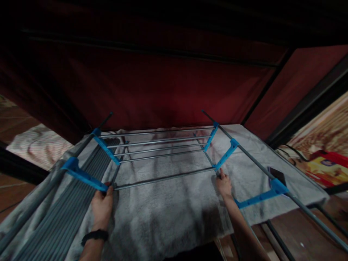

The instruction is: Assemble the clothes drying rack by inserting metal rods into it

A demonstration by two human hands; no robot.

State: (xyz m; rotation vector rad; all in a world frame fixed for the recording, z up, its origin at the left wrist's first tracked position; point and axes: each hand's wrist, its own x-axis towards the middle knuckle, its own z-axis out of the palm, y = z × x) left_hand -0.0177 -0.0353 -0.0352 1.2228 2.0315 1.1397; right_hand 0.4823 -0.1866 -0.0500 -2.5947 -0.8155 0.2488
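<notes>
A half-built rack of grey metal tubes (163, 179) and blue plastic brackets stands on a grey cloth. Several crossbars join its two sides at the far end, and one more spans the middle. My left hand (102, 206), wearing a dark wristband, is closed around the lower end of the near left blue bracket (84, 176), by the end of the middle crossbar. On the other side my right hand (224, 185) grips the lower right side tube, just below the middle right bracket (227, 155). Another blue bracket (262, 197) sits closer to me on the right, without a crossbar.
Several loose grey tubes (61, 206) lie side by side on the left of the cloth (154, 214). A phone (277, 175) rests at the right, partly behind a tube. Beyond the cloth is a dark red panel (168, 94). A red and yellow package (328, 165) lies far right.
</notes>
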